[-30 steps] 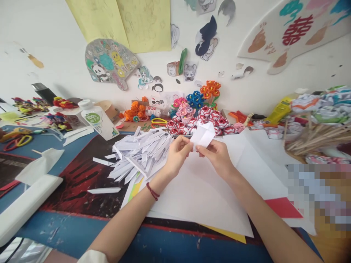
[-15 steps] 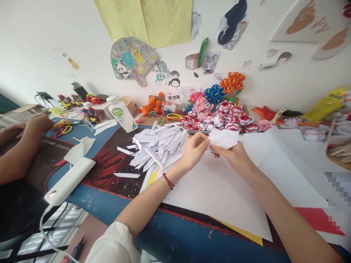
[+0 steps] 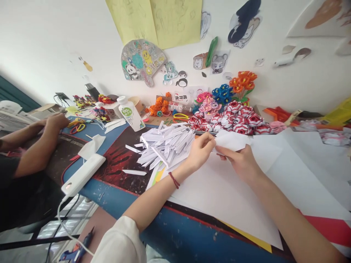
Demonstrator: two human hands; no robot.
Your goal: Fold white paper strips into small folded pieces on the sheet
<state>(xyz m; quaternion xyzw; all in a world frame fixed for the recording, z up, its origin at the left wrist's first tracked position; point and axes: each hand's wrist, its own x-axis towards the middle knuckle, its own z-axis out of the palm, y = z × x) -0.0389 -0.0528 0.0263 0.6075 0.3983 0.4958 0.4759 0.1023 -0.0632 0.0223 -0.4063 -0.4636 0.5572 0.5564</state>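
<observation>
My left hand (image 3: pixel 201 149), with a dark red cord on its wrist, pinches the left edge of a small white paper piece (image 3: pixel 233 140). The same piece is gripped at its lower right by my right hand (image 3: pixel 242 160). Both hands are close together above large white sheets (image 3: pixel 219 193). Just left of my left hand lies a heap of folded white paper strips (image 3: pixel 167 142), and one loose strip (image 3: pixel 134 172) is on the dark mat. The fingertips partly hide the paper's lower edge.
A white bottle (image 3: pixel 131 114), red-and-white flowers (image 3: pixel 238 118) and scissors (image 3: pixel 181 117) stand or lie along the wall. A white power strip (image 3: pixel 83 174) rests at the left table edge. Another person's hands (image 3: pixel 56 122) are at far left.
The whole view has shifted, so things appear farther right. Both hands still hold the small paper, with little change in their grip.
</observation>
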